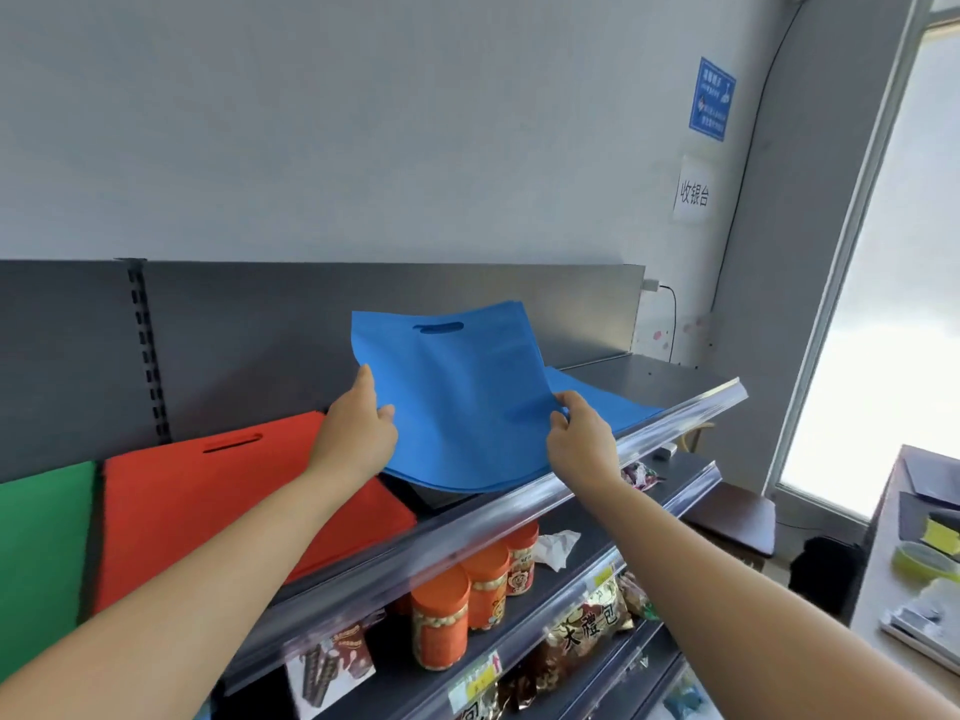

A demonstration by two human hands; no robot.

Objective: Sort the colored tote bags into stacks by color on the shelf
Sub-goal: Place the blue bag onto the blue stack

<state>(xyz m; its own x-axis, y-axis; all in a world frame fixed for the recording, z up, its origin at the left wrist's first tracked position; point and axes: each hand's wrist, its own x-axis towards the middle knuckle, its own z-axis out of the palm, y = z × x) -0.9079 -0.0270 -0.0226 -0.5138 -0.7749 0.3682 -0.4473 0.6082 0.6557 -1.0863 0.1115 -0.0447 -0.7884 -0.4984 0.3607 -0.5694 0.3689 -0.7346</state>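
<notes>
Looks nearly done imo: green stack (41, 553) & red stack (218, 506) sit lower left on the shelf (571, 491), left hand (358, 433) + right hand (579, 433) pinch the blue tote bag (457, 397) mid-frame by its side edges, over the blue stack (613, 402).

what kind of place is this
Most likely a small shop: dark metal display shelves with clear price rails, orange-lidded jars of snacks and a white paper wall sign reading 收银台, cashier's desk. The flat blue fabric tote bag being shelved fits that.
</notes>
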